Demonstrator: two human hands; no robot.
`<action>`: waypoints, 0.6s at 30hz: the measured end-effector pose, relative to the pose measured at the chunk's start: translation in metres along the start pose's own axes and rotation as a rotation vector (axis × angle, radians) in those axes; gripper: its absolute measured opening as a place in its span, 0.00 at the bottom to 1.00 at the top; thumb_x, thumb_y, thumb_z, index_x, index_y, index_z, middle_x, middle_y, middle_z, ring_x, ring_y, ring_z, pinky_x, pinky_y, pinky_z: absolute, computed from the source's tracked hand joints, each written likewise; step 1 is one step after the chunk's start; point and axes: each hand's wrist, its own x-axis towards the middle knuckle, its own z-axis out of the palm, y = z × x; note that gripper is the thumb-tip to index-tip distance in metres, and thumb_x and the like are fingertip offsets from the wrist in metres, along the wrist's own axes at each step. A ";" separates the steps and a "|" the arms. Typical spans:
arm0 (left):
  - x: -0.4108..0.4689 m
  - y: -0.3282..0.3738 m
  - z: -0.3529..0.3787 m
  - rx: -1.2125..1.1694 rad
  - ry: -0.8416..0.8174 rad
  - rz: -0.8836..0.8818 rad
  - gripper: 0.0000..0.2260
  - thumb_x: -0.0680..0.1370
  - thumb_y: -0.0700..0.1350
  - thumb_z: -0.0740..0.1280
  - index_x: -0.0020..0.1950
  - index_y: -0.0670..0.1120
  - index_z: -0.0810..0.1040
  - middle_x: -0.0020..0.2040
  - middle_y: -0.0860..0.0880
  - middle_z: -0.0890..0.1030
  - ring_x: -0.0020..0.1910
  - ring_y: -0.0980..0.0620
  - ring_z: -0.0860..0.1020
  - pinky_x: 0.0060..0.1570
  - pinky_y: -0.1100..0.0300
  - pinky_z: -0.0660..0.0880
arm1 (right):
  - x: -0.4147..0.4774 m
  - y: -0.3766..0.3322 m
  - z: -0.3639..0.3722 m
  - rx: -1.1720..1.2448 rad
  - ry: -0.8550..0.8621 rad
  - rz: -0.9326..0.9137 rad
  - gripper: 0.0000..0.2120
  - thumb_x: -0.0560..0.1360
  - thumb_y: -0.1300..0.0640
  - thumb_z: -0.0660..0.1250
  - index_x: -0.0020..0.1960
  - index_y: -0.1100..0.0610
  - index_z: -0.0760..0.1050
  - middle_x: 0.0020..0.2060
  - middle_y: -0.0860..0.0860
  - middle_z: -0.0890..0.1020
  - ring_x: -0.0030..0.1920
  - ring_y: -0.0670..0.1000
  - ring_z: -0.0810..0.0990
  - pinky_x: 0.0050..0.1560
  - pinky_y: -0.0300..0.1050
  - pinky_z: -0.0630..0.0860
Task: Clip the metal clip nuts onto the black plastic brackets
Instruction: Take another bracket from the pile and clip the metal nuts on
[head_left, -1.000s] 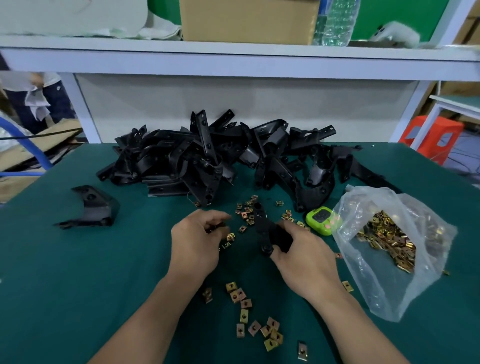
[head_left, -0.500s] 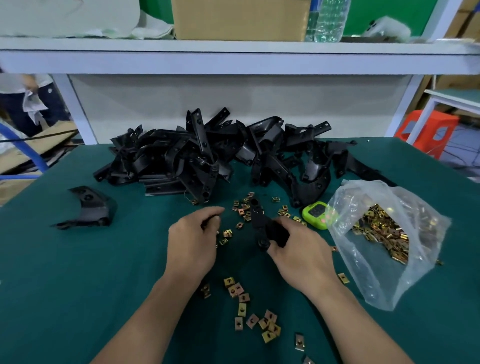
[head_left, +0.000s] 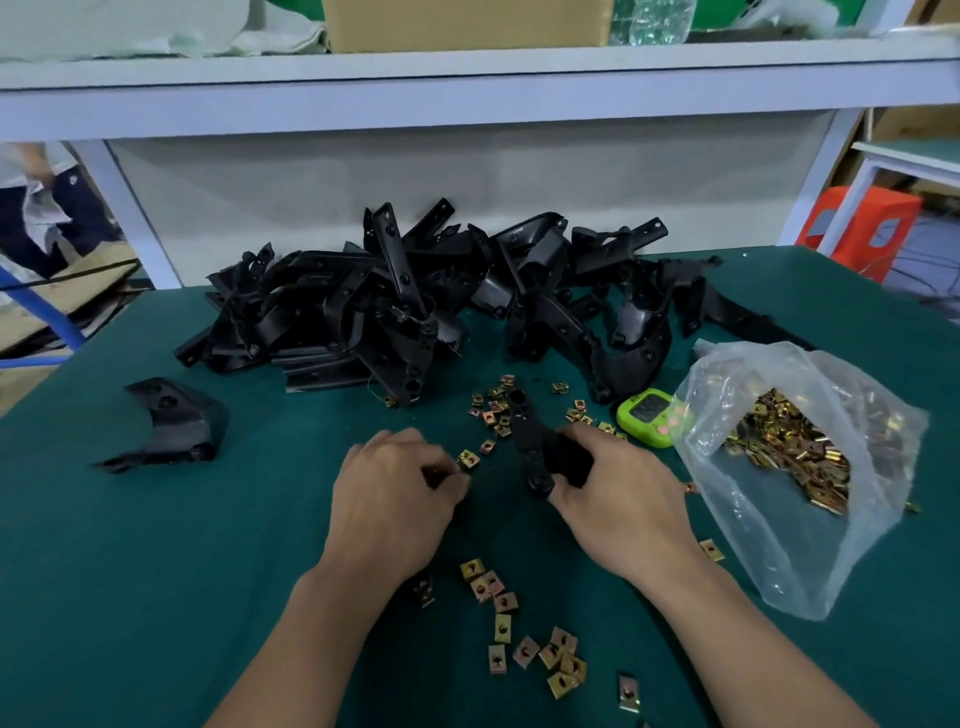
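Right hand (head_left: 618, 499) grips a bracket (head_left: 530, 441) mid-table (head_left: 156, 571), among loose clip nuts (head_left: 493, 410). Left hand (head_left: 395, 493) curled beside a nut (head_left: 467, 460), can't tell if it's pinching one. Step: fetching nut; next needs lining it up on bracket edge, pushing on

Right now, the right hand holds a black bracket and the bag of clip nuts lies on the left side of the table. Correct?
No: the bag of clip nuts lies on the right side of the table, as the head view shows. The right hand does hold a black bracket.
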 end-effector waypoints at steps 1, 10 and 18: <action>0.000 0.001 0.000 -0.071 -0.005 0.007 0.05 0.76 0.53 0.75 0.39 0.58 0.84 0.40 0.61 0.78 0.46 0.60 0.73 0.47 0.60 0.71 | 0.000 0.000 0.000 0.001 0.001 0.002 0.13 0.74 0.48 0.69 0.58 0.43 0.77 0.44 0.43 0.83 0.45 0.52 0.81 0.38 0.47 0.74; -0.004 0.017 -0.001 -0.838 0.078 -0.131 0.14 0.84 0.46 0.63 0.41 0.54 0.81 0.37 0.49 0.85 0.32 0.53 0.81 0.35 0.66 0.77 | -0.001 -0.002 0.000 0.019 0.000 -0.019 0.14 0.74 0.48 0.70 0.59 0.42 0.77 0.46 0.42 0.82 0.47 0.51 0.80 0.39 0.45 0.70; -0.005 0.023 -0.003 -1.106 0.032 -0.242 0.11 0.78 0.34 0.72 0.43 0.48 0.88 0.40 0.42 0.87 0.39 0.46 0.87 0.38 0.62 0.81 | -0.005 -0.003 -0.002 0.030 -0.020 -0.036 0.14 0.72 0.49 0.69 0.58 0.43 0.77 0.46 0.42 0.83 0.48 0.51 0.80 0.44 0.48 0.78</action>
